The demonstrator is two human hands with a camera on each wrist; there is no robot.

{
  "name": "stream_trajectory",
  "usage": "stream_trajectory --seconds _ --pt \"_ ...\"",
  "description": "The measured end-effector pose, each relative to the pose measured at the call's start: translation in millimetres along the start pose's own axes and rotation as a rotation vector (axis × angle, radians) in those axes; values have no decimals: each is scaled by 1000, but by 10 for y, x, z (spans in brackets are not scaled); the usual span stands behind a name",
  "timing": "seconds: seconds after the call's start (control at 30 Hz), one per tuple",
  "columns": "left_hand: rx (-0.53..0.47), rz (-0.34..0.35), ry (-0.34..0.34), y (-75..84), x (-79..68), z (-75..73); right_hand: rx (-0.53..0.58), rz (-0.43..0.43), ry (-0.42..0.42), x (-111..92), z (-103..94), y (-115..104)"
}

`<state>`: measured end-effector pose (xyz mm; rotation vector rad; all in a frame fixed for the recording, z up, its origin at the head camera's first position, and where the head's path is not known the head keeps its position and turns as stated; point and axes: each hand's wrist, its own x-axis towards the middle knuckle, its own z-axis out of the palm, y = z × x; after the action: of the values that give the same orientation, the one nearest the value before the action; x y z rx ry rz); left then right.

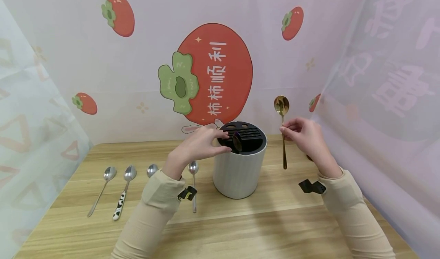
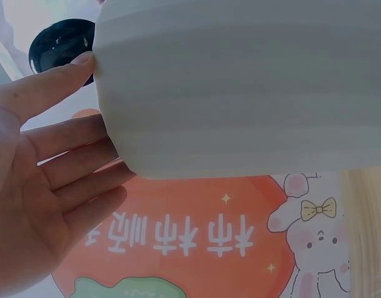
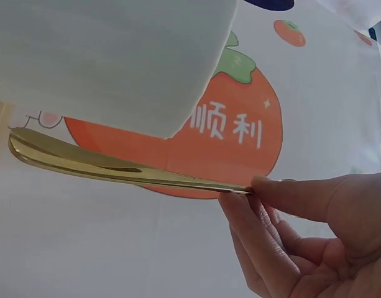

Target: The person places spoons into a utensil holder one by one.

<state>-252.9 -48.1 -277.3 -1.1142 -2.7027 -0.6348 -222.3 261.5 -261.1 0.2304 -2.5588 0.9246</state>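
My right hand (image 1: 304,135) pinches a gold spoon (image 1: 282,105) by its handle between thumb and fingers. The spoon is upright, bowl up, to the right of a white ribbed utensil holder (image 1: 237,177) with a black slotted top. In the right wrist view, the gold handle (image 3: 115,171) points left below the holder. A dark, glossy spoon (image 1: 237,141) stands in the holder with its bowl up. At the holder's left rim is my left hand (image 1: 203,142), its fingers extended and spread apart, fingertips close to the dark bowl (image 2: 63,46).
To the left on the wooden table (image 1: 233,228) lie several silver spoons, including one with a black-and-white patterned handle (image 1: 119,206) and another (image 1: 193,169) beside the holder. My left forearm partly covers one silver spoon (image 1: 152,170). Behind hangs a printed cloth (image 1: 151,22).
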Motion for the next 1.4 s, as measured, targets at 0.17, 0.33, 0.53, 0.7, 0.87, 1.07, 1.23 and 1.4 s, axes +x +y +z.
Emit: stream_trajectory --seconds 0.17,0.33,0.53,0.7,0.87,1.07,1.23,1.4 --pt "5 -3 -3 5 -1 -10 24 -12 11 19 -7 -80" --pt "9 -2 -5 7 2 -13 40 -31 35 43 -1 -136" --pt "8 -4 -10 3 1 -14 37 -45 49 72 -5 -216" --pt "-5 -4 -9 -4 -1 -10 94 -36 69 99 -5 -286" --pt "-2 4 -4 -4 2 -7 101 -30 84 112 -5 -330" --pt "-3 -2 -1 -6 4 -6 126 -36 93 146 -15 -374" --pt "-7 -6 -3 -9 6 -3 146 -42 104 174 -31 -411" --pt "-6 -12 -11 -7 6 1 172 -45 113 200 -44 -459"
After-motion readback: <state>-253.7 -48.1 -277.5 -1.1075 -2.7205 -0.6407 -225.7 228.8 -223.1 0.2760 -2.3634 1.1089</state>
